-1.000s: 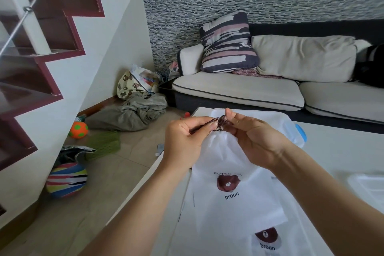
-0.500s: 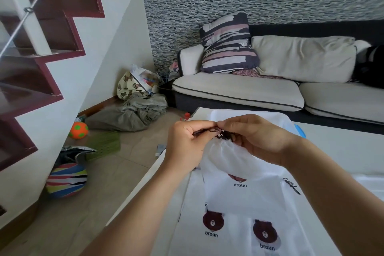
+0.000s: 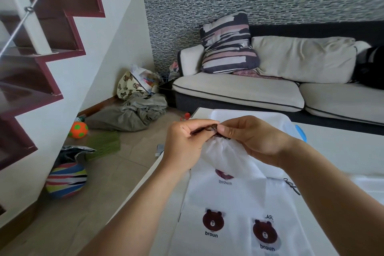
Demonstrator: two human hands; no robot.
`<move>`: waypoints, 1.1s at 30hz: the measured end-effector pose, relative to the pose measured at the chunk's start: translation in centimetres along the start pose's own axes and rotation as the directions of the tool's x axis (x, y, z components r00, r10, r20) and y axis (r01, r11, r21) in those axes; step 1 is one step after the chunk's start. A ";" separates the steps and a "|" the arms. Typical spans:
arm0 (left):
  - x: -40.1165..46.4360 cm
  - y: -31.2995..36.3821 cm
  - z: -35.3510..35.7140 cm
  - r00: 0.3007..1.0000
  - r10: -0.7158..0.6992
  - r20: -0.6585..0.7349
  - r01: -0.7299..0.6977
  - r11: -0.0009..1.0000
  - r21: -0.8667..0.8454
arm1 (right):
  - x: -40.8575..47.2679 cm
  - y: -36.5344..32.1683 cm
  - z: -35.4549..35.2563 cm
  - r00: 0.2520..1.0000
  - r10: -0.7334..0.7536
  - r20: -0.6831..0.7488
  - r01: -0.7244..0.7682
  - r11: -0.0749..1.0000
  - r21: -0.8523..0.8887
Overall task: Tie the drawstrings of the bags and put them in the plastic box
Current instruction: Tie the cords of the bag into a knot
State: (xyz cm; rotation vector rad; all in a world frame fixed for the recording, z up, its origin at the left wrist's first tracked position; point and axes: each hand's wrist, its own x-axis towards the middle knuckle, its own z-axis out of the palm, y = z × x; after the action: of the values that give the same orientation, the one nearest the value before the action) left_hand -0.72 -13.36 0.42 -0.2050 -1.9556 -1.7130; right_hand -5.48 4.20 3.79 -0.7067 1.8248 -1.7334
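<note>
A white drawstring bag [image 3: 226, 158] with a brown bear print hangs gathered at its mouth above the white table [image 3: 342, 151]. My left hand [image 3: 187, 143] and my right hand [image 3: 253, 137] each pinch the dark drawstring [image 3: 212, 129] at the bag's top, fingertips close together. Under it lie more flat white bear bags [image 3: 239, 224], one with a tied dark string [image 3: 292, 186] at the right. The clear plastic box [image 3: 280, 118] with a blue clip stands just behind my hands.
A clear lid [image 3: 365, 183] lies on the table at the right. The table's left edge runs beside my left arm. On the floor to the left are balls [image 3: 66, 180], a grey cloth heap [image 3: 133, 113] and stairs. A sofa [image 3: 270, 91] stands behind.
The held bag has sunk lower toward the table and both hands came down with it. My fingers have kept working the string at the bag's mouth, now drawn closer together.
</note>
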 end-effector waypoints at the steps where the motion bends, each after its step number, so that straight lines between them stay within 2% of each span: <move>1: 0.0 -0.2 0.0 1.000 0.004 0.001 -0.004 1.000 0.011 | 0.1 0.0 0.0 1.000 -0.008 -0.018 0.008 1.000 0.013; 5: 0.0 -0.1 0.1 1.000 -0.007 -0.007 0.007 1.000 -0.022 | 0.3 0.1 -0.3 0.998 -0.018 -0.063 0.021 0.999 0.047; 11: -0.4 0.4 0.8 0.998 -0.056 -0.021 0.053 0.991 -0.121 | 0.1 -0.1 -1.1 0.997 0.043 -0.060 -0.044 0.999 -0.010; 17: -0.6 0.5 1.0 0.997 -0.071 -0.013 0.070 0.993 -0.100 | -0.4 -0.4 -1.8 0.987 0.110 -0.116 -0.119 0.990 -0.074; 21: -0.5 0.5 1.0 0.999 -0.032 -0.022 0.030 0.996 -0.088 | -0.6 -0.4 -1.4 0.991 0.091 -0.103 -0.096 0.994 -0.047; 24: -0.5 0.6 1.0 0.999 -0.018 -0.028 0.016 0.997 -0.081 | -0.6 -0.4 -0.9 0.995 0.056 -0.084 -0.053 0.998 0.044; 26: -0.5 0.5 1.0 1.000 -0.006 -0.028 0.004 0.999 -0.049 | -0.4 -0.7 -0.4 0.988 0.059 -0.146 -0.065 0.997 -0.039; 29: -0.6 0.5 1.0 1.000 0.011 -0.014 -0.011 1.000 -0.013 | 0.1 -0.9 0.5 0.968 0.038 -0.247 -0.115 0.945 -0.306; 33: -0.8 1.1 0.9 1.000 -0.027 0.002 0.027 0.999 -0.026 | 0.2 -0.8 1.2 0.994 -0.043 -0.101 -0.007 0.893 -0.450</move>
State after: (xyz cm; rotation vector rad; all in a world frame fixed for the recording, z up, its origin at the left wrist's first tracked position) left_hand 0.20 -12.15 0.93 -0.1901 -1.9470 -1.7569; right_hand -4.79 3.19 4.56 -0.8193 2.3385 -1.3862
